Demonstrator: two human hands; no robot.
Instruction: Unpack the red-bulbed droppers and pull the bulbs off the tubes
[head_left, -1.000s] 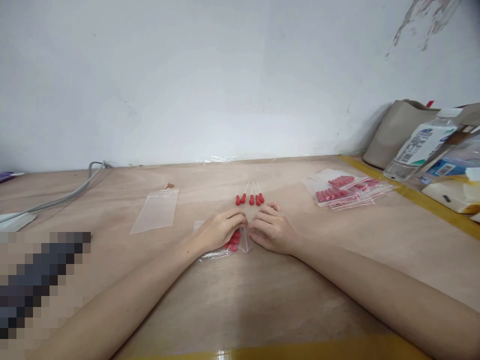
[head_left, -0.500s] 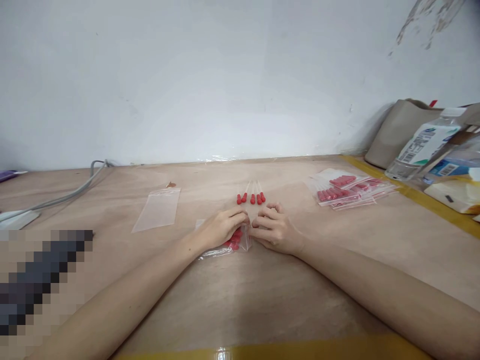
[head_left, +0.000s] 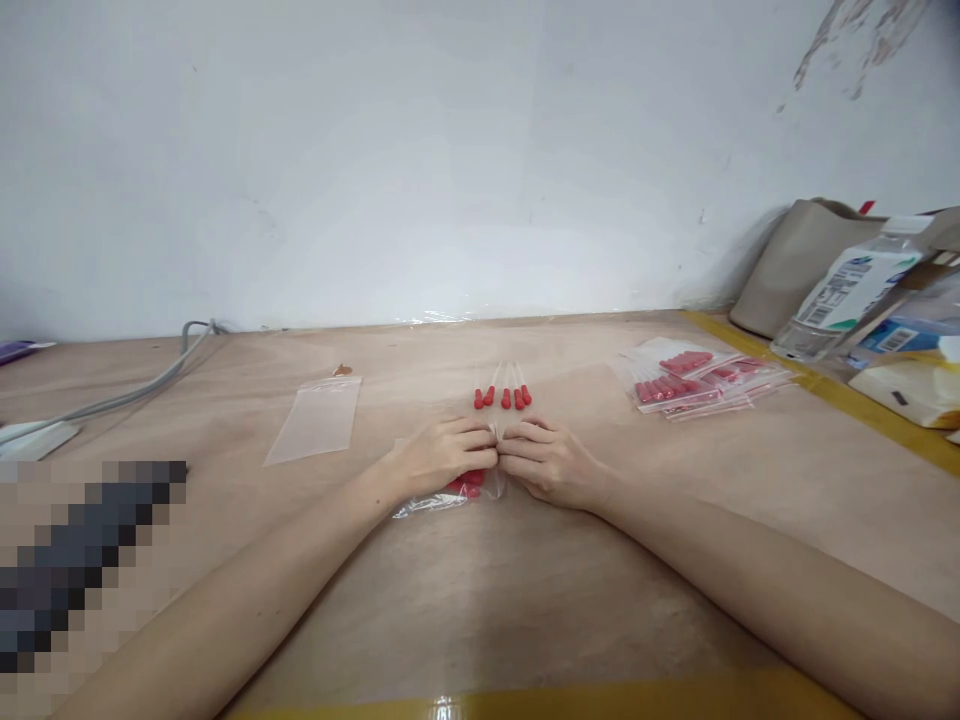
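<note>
1. Left hand (head_left: 442, 460): curled fingers pinch the edge of a clear plastic bag (head_left: 427, 503) holding red bulbs, on the brown wood-grain table (head_left: 570, 600).
2. Right hand (head_left: 553, 464): bent fingertips meet that edge; cannot tell if pinching.

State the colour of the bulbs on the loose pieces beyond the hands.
The bulbs are red, best seen in the head view.

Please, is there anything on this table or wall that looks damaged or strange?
Two things. A small brown spot shows by the far edge of the flat bag on the left; it may be damage or debris. At upper right, the wall has a brownish patch, like peeled paint.
</note>
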